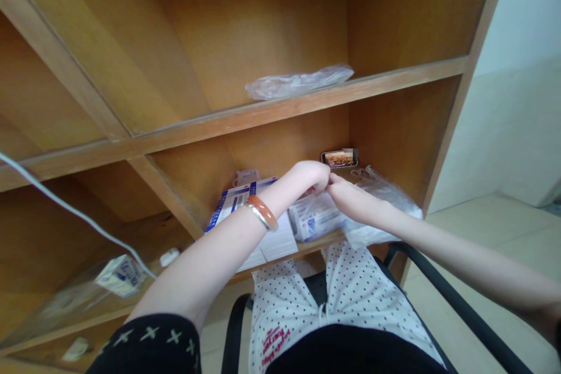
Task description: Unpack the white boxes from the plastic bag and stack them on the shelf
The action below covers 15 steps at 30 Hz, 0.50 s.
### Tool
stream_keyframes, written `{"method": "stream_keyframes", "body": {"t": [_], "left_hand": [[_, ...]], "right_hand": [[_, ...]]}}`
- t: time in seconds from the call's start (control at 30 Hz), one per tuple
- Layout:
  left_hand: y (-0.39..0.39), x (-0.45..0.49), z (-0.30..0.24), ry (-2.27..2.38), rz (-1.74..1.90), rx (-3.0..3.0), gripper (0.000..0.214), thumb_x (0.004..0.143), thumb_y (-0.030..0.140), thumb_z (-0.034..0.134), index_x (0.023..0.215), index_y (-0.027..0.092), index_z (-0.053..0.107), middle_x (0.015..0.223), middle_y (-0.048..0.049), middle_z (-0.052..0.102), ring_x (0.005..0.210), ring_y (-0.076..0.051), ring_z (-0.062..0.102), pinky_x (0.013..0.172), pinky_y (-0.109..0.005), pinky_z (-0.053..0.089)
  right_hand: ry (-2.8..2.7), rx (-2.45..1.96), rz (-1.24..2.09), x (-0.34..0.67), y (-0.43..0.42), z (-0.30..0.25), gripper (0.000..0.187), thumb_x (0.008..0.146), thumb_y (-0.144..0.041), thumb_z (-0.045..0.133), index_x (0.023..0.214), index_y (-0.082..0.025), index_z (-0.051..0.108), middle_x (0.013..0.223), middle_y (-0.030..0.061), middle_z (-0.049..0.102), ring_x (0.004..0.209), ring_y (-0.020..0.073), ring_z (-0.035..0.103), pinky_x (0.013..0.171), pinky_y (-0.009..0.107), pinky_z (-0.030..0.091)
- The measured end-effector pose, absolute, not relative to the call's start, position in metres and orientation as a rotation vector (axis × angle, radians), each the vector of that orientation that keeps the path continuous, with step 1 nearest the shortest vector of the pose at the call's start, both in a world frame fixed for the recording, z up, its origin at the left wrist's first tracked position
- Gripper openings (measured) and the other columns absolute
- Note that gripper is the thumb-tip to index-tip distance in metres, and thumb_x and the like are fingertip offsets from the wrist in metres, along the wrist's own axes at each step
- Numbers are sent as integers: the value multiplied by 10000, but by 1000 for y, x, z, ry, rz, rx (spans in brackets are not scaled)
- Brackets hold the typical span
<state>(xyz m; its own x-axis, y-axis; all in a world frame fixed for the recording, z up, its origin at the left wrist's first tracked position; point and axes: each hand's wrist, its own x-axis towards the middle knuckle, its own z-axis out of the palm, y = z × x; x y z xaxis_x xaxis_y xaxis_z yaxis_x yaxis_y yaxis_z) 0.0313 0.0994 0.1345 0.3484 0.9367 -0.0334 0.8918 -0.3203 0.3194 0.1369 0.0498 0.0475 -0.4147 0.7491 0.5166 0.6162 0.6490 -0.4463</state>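
My left hand [312, 176] and my right hand [343, 191] meet over the lower shelf, fingertips pressed close together. Both are closed at the top of a clear plastic bag [318, 216], which hangs or rests just below them with a white-and-blue packet inside. The exact grip is hidden behind my fingers. Right of it lies another clear plastic bag [372, 234], under my right wrist. White boxes with blue edging [280, 242] stand to the left, partly covered by my left forearm. A phone [339, 158] with a lit screen leans behind my hands.
A crumpled clear bag [300, 83] lies on the upper shelf. The wooden shelf edge [289, 106] runs above my hands. At left are a white cable [79, 210] and a small carton [121, 276]. Black chair armrests [464, 310] flank my legs.
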Motion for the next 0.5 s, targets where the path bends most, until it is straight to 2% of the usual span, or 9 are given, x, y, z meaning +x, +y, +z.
{"method": "stream_keyframes", "body": {"t": [0.1, 0.23, 0.4, 0.5], "left_hand": [[103, 23, 135, 1627, -42, 2387, 188, 465, -51, 629, 440, 134, 606, 387, -43, 512, 596, -295, 631, 699, -412, 519], [110, 16, 135, 1635, -138, 2456, 210, 467, -33, 635, 420, 166, 585, 358, -20, 472, 605, -274, 623, 712, -389, 517], [116, 14, 131, 1650, -45, 2491, 218, 459, -24, 655, 435, 172, 563, 397, -23, 506, 661, -269, 637, 732, -367, 513], [117, 13, 125, 1654, 102, 2450, 202, 479, -5, 668, 458, 162, 555, 466, -45, 574, 663, -253, 645, 708, -335, 514]], "right_hand": [[-2228, -1115, 127, 135, 48, 46, 294, 776, -7, 439, 970, -94, 642, 1044, 155, 611, 1000, 233, 562, 893, 357, 447], [-2292, -1206, 21, 133, 45, 44, 264, 784, 25, 423, 875, -107, 633, 991, 163, 591, 903, 234, 571, 815, 354, 465], [-2317, -1284, -42, 132, 44, 44, 286, 753, 79, 387, 802, -108, 598, 945, 160, 572, 857, 231, 574, 777, 340, 461], [-2348, -1338, -121, 132, 44, 44, 301, 760, 84, 364, 857, -90, 590, 952, 171, 573, 843, 236, 583, 743, 337, 461]]}}
